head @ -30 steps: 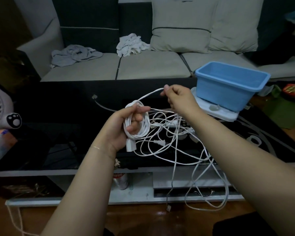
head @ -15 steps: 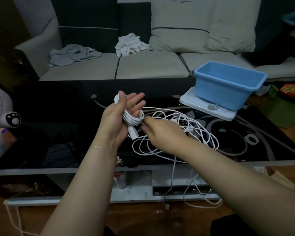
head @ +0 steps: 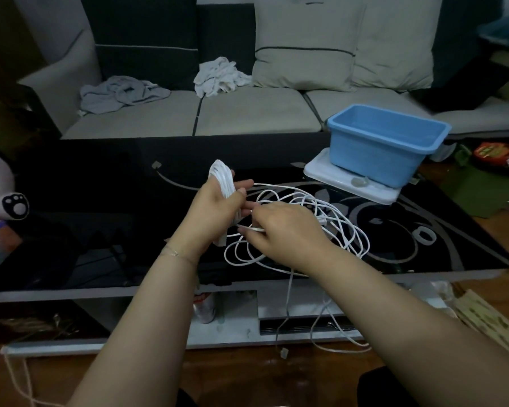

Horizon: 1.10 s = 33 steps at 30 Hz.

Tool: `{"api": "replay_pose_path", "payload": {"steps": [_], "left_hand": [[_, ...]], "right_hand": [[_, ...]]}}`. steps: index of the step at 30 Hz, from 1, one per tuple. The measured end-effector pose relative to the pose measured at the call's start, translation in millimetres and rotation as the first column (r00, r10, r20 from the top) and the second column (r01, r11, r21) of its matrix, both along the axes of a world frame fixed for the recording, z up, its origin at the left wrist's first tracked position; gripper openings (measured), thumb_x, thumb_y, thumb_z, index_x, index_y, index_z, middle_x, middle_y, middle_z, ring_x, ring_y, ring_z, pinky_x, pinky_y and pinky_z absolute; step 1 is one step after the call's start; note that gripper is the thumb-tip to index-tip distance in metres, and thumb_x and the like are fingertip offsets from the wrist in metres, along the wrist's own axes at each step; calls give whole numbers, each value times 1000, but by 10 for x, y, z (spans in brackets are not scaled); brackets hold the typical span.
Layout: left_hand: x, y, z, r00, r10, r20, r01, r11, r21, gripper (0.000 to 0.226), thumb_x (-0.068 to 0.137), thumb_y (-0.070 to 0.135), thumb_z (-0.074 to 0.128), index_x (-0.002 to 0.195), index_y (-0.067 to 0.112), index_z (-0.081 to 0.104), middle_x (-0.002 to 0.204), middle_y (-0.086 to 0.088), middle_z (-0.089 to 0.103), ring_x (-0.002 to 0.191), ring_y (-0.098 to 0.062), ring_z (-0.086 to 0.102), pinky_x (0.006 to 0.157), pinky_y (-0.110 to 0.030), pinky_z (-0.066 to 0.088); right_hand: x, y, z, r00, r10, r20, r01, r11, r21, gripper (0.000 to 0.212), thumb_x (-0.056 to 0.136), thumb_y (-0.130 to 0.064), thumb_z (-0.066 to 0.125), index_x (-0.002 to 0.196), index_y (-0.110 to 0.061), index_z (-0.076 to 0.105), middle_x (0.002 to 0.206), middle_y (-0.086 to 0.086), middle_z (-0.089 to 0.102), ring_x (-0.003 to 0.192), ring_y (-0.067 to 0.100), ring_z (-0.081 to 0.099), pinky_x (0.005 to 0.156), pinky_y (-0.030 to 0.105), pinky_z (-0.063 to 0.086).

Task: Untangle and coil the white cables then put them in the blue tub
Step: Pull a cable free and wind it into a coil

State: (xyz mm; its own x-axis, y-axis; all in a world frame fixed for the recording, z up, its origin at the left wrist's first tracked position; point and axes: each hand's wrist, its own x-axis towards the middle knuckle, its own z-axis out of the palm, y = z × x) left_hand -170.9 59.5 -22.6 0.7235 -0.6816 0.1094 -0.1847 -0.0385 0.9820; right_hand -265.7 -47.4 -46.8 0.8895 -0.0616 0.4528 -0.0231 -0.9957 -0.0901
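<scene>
**Cable winding, part done**

Your right hand (head: 279, 230) pinches a strand to feed it. Your left hand (head: 215, 210), fingers near straight as a spool, carries the coil (head: 222, 180). Remaining white cables (head: 321, 218) lie tangled on the table (head: 100, 201), blue tub (head: 379, 145) beyond.

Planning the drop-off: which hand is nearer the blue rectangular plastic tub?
Right. The right hand, pinching a white cable strand, lies front-left of the blue plastic tub; the left hand, looped with the white cable coil, is farther left.

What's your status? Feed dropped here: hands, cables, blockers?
Coil looped round open left hand. Right hand pinches loose cable. Tangle on table, blue tub empty. Nothing blocking.
</scene>
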Motion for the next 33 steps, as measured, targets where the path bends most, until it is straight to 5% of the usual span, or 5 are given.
{"api": "replay_pose_path", "payload": {"steps": [7,12,18,27,33], "left_hand": [[86,-40,-212,873,-23,488,-194,901,389,28,94,36,48,80,11,46,75,-7,58,70,-24,55,62,-37,45],[12,-30,-190,950,-246,191,148,896,418,70,78,80,29,87,19,62,69,-7,71,55,-18,65,56,-31,49],[-32,-17,-177,897,-429,108,312,786,534,21,87,29,67,97,11,61,67,-6,72,41,-19,49,42,-23,39],[-1,46,-70,880,-415,-230,388,908,-157,47,95,42,40,98,5,69,68,-6,72,26,0,29,34,-12,28],[128,37,-69,670,-456,-586,108,841,-531,56,89,48,36,90,5,72,88,0,75,24,-2,35,31,-8,23]], "right_hand": [[-21,-156,51,968,116,-222,-43,949,312,12,85,-35,58,78,-28,51,66,-13,46,64,6,45,61,28,35],[5,-248,115,984,33,-173,7,975,223,10,83,-27,55,87,-20,50,89,-6,49,84,13,48,69,32,38],[-16,-464,167,989,-131,-74,148,932,331,12,92,-22,49,103,-21,49,91,0,63,79,23,58,68,38,48],[70,-631,24,988,-150,-24,125,714,689,28,95,-39,48,80,-21,62,62,-5,56,58,10,54,60,31,44],[120,-442,-4,996,-87,21,46,700,713,13,97,-36,46,92,-26,54,77,1,62,69,14,56,64,32,44]]}}
